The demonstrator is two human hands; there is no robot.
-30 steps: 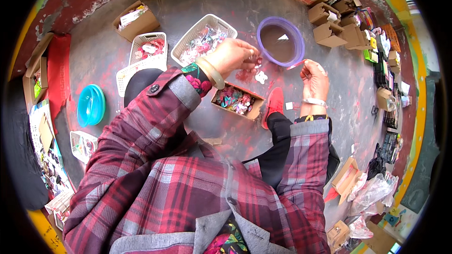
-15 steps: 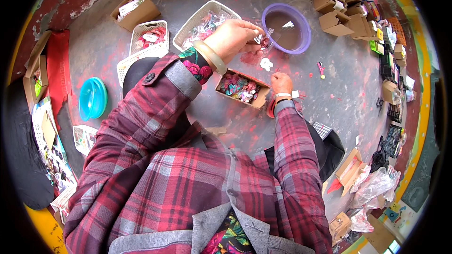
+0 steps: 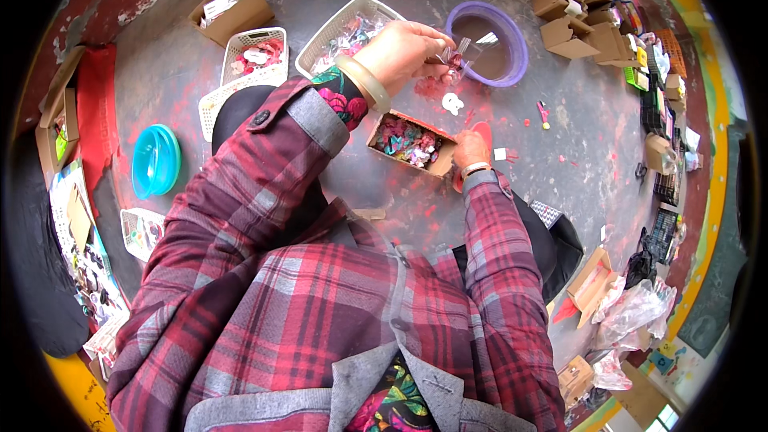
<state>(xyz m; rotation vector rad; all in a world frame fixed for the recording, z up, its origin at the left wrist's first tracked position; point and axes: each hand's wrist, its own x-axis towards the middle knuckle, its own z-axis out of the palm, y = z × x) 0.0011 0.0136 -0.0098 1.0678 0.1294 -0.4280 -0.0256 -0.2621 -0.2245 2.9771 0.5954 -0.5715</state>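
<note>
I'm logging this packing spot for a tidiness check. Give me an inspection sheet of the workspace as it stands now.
Surface: grey floor, worn, with red stains and small scraps.
Job's things: small clear packet pinched in the left hand; open cardboard box of colourful small items beside the right hand.
Clutter: purple basin, white baskets of packets, blue bowl, brown boxes, plastic bags.
Grippers: left hand raised over the floor, shut on the packet; right hand low at the box's edge, grip unclear.
Cables: nothing seen.
Surroundings: red mat at left, yellow-green edge at right.
</note>
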